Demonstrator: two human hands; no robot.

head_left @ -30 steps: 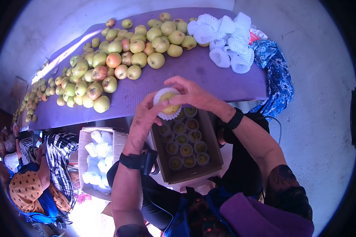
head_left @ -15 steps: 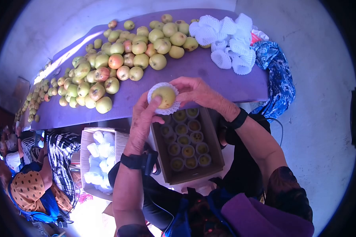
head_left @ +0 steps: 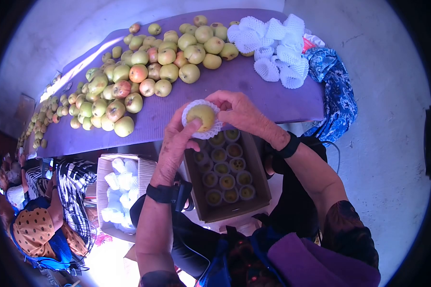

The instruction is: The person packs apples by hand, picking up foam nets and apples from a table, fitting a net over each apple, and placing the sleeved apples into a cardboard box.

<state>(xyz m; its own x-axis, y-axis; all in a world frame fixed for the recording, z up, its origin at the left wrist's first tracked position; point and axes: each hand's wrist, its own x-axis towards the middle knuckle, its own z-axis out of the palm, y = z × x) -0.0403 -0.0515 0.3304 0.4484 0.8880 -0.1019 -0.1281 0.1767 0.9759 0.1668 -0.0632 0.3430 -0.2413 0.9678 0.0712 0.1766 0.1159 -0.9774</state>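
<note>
A yellow-green apple sits in a white foam net sleeve, held up over the near edge of the table. My left hand is closed round its left side, the thumb pressed on the fruit. On the other side my right hand pinches the sleeve's rim with its fingertips. Below my hands stands an open cardboard box holding several apples in foam sleeves, set in rows. The upper end of that box is partly hidden by my hands.
Many loose apples are heaped on the purple table. White foam sleeves lie at its right end, beside a blue patterned cloth. A carton of foam sleeves stands left of the apple box. Other people sit at far left.
My right fingers have shifted slightly along the sleeve's rim, and the sleeve sits a little higher on the right of the apple. The view has moved slightly.
</note>
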